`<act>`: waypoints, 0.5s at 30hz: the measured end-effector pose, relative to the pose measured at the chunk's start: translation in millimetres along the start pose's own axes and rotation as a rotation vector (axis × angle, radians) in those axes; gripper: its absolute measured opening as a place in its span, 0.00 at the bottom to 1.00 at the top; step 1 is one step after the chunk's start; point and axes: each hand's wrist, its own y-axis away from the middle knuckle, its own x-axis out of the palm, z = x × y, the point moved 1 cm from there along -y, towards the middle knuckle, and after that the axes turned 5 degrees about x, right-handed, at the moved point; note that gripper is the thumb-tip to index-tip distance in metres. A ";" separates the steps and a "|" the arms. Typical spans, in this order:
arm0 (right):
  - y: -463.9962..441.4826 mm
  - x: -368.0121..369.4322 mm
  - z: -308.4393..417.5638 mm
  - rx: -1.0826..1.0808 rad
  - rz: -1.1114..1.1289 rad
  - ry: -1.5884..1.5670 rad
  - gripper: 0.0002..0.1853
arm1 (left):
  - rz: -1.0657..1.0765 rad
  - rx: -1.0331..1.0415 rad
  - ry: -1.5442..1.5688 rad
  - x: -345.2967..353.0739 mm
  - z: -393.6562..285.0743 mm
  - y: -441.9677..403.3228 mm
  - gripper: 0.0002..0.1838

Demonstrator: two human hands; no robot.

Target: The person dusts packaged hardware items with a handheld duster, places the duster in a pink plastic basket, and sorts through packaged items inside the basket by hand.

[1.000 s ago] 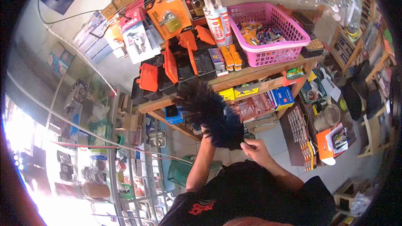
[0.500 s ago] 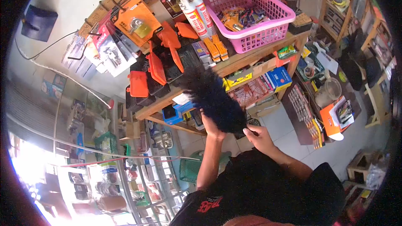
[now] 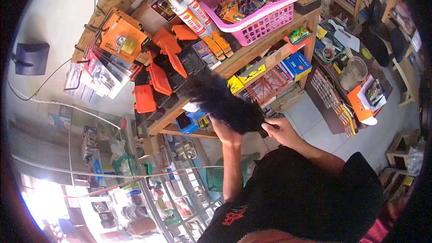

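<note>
A fluffy black feather duster [image 3: 229, 108] is held up in front of my body, its tip towards the shelf. My right hand [image 3: 283, 131] pinches the duster's narrow end between thumb and fingers. My left hand [image 3: 226, 131] is closed around the feathers from the left side, with its fingers partly hidden by them. Just beyond the duster's tip stand black cases with raised orange lids [image 3: 159, 78]. Sealant tubes [image 3: 191, 12] stand behind, beside a pink basket [image 3: 265, 29] of small packets.
Carded padlocks [image 3: 126, 45] hang on wall hooks at the left. Below the wooden shelf edge [image 3: 270, 47] sit boxes, including a blue one [image 3: 298, 66]. A glass display case [image 3: 166, 198] is at lower left, and a low dark table [image 3: 330, 117] with goods at right.
The view has shifted, so the shelf goods appear further left and higher. Both hands keep hold of the duster, which lies slightly flatter across the view.
</note>
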 end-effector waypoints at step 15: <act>17.7 -19.1 -31.2 0.210 0.517 -0.124 0.18 | 0.228 0.002 0.207 -28.8 -14.0 -11.6 0.27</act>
